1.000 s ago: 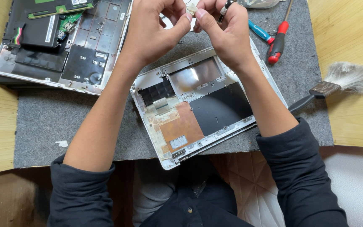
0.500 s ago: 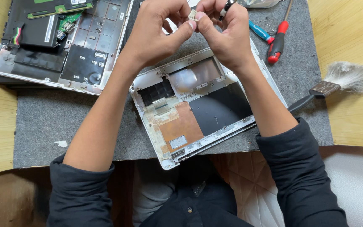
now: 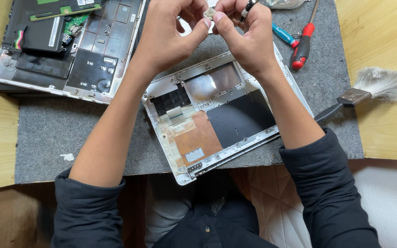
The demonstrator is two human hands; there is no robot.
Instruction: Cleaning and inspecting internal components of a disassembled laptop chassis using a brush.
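- Both hands are hovering over the far edge of the white laptop palmrest shell (image 3: pixel 217 119), which is lying inside-up on the grey felt mat (image 3: pixel 70 133).
- The left hand (image 3: pixel 168 34) is pinching a tiny pale part (image 3: pixel 210 12) between thumb and forefinger, so it's closed narrow around that bit.
- The right hand (image 3: pixel 246 34) is pinching the same little part from the other side, thumb tips nearly touching. It's also got a thin dark tool (image 3: pixel 248 6) tucked between its fingers; can't really tell what kind.
- The shell is showing a copper-coloured patch, a black sheet and a shiny foil area inside.
- A second opened laptop base (image 3: pixel 65 50) with a green board is sitting at the far left of the mat.
- A red-handled screwdriver (image 3: pixel 302 46) and a blue-handled one (image 3: pixel 285 36) are lying just beside the right hand.
- A dusting brush (image 3: pixel 366 92) is resting half on the mat, half on the wooden table (image 3: pixel 382 32).
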